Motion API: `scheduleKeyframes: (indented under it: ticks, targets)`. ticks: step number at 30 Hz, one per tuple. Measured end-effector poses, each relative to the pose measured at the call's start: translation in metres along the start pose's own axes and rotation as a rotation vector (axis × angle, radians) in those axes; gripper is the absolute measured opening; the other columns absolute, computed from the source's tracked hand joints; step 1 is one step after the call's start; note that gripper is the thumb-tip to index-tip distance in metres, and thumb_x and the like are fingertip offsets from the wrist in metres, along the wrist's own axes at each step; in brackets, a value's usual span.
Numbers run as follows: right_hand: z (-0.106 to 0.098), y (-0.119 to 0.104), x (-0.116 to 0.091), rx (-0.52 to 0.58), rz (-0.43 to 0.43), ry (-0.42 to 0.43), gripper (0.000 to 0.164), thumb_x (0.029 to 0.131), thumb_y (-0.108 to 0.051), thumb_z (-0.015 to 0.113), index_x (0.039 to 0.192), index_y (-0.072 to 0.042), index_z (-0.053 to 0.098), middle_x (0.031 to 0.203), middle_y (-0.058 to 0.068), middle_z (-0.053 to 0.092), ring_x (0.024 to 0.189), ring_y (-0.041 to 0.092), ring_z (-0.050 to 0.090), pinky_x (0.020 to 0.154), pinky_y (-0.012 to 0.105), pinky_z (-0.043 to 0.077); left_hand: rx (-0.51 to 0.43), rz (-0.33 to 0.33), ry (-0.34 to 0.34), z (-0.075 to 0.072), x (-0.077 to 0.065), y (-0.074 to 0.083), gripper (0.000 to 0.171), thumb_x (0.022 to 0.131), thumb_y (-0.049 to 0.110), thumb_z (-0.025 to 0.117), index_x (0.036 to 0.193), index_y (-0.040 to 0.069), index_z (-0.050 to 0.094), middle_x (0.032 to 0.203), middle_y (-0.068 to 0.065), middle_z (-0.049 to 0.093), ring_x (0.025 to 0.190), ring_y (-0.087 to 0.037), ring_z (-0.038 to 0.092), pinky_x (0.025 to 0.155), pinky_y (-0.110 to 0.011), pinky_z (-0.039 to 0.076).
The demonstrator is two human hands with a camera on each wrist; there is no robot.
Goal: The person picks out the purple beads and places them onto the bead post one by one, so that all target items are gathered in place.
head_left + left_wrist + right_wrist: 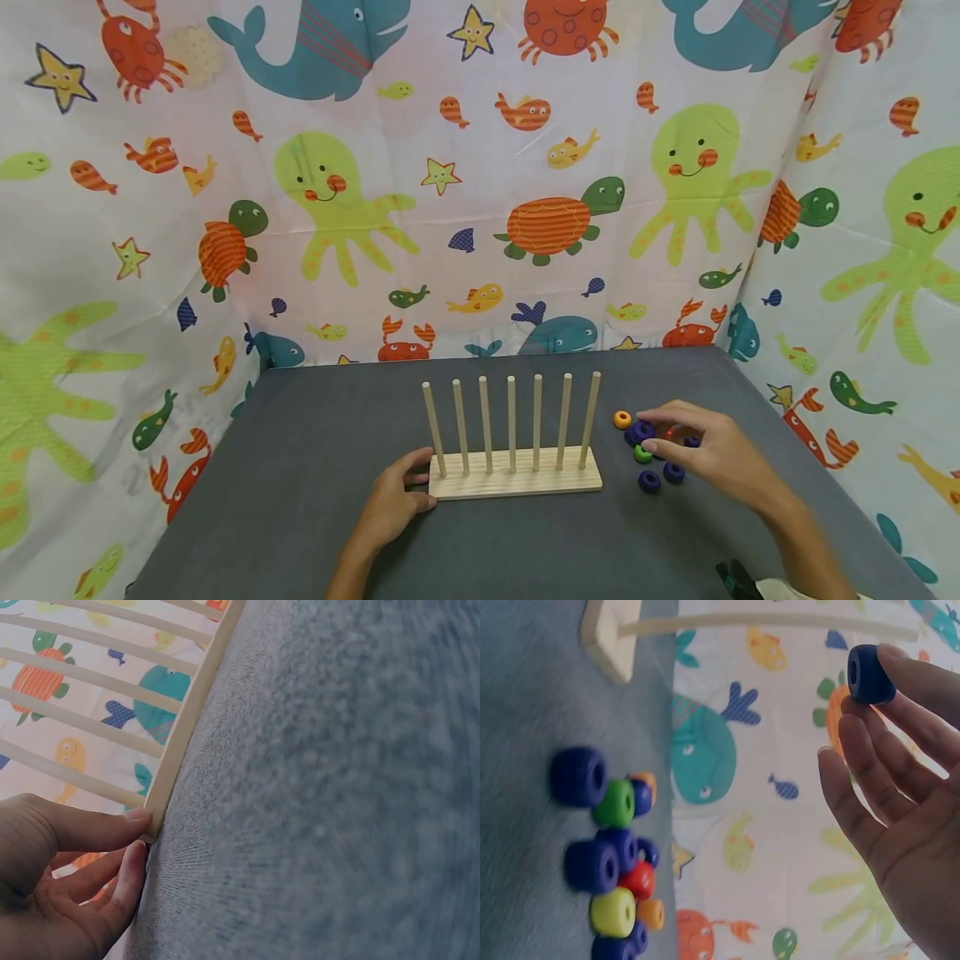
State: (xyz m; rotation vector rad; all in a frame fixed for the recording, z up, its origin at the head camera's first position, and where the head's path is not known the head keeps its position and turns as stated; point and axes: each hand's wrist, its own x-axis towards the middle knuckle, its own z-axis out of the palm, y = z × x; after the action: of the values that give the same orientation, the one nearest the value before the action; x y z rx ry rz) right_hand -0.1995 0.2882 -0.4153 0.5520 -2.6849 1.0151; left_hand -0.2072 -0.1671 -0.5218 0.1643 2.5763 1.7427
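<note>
Two-handed posture at a wooden rack [515, 482] on a dark grey bench [300, 467]. The rack, a flat base bearing a row of seven pegs [512, 421], stands at mid-bench. The left hand [396, 498], its forearm rising from the lower edge of the head view, lies at the rack's left end: the thumb touches the near corner, the other fingers curve behind the end, and the grip is closed about the base. The right hand [708, 443] reaches in from the right, wrist above the bench and palm turned inward. Its grip pinches a dark blue bead [874, 675] between thumb and forefinger, clear of the bench; the remaining fingers are spread and slightly bent, as the right wrist view shows. Below this hand, to the right of the rack, lie loose beads in a close cluster: an orange bead [622, 419], a green bead [642, 454], a red bead [638, 880], a yellow bead [613, 912] and several blue beads [649, 481]. Behind hangs a cloth [480, 125] printed with sea animals.
</note>
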Motion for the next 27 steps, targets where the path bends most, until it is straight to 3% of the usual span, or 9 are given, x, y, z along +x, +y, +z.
scheduleKeyframes:
  ticks: [6, 13, 20, 27]
  targets:
    - [0.005, -0.019, 0.01, 0.027, -0.08, 0.059, 0.029, 0.094, -0.027, 0.082, 0.123, -0.026, 0.077, 0.11, -0.012, 0.07, 0.092, 0.005, 0.064, 0.079, 0.022, 0.058, -0.03, -0.004, 0.003, -0.002, -0.001, -0.001, 0.073, 0.079, -0.015, 0.078, 0.147, 0.001, 0.058, 0.151, -0.023, 0.057, 0.126, -0.041, 0.065, 0.089, -0.037, 0.063]
    - [0.012, -0.035, 0.022, 0.058, -0.157, 0.063, 0.028, 0.094, -0.022, 0.083, 0.121, -0.024, 0.077, 0.108, -0.012, 0.07, 0.087, 0.006, 0.066, 0.071, 0.024, 0.059, -0.005, -0.02, -0.003, -0.002, 0.001, -0.003, 0.072, 0.081, -0.014, 0.078, 0.148, 0.003, 0.058, 0.151, -0.021, 0.057, 0.127, -0.039, 0.065, 0.09, -0.036, 0.062]
    - [0.018, -0.06, 0.034, 0.081, -0.234, 0.078, 0.029, 0.092, -0.019, 0.085, 0.12, -0.022, 0.078, 0.106, -0.012, 0.072, 0.089, 0.005, 0.065, 0.077, 0.022, 0.057, 0.0, -0.018, -0.016, -0.004, 0.001, -0.005, 0.07, 0.083, -0.012, 0.076, 0.149, 0.003, 0.058, 0.153, -0.022, 0.056, 0.128, -0.04, 0.064, 0.09, -0.034, 0.062]
    - [0.029, -0.078, 0.046, 0.188, -0.306, 0.095, 0.032, 0.089, -0.01, 0.085, 0.12, -0.018, 0.079, 0.105, -0.008, 0.073, 0.088, 0.007, 0.068, 0.079, 0.022, 0.06, -0.013, -0.012, -0.027, -0.004, 0.001, -0.004, 0.069, 0.084, -0.013, 0.076, 0.149, 0.001, 0.057, 0.153, -0.022, 0.055, 0.129, -0.041, 0.063, 0.09, -0.034, 0.062]
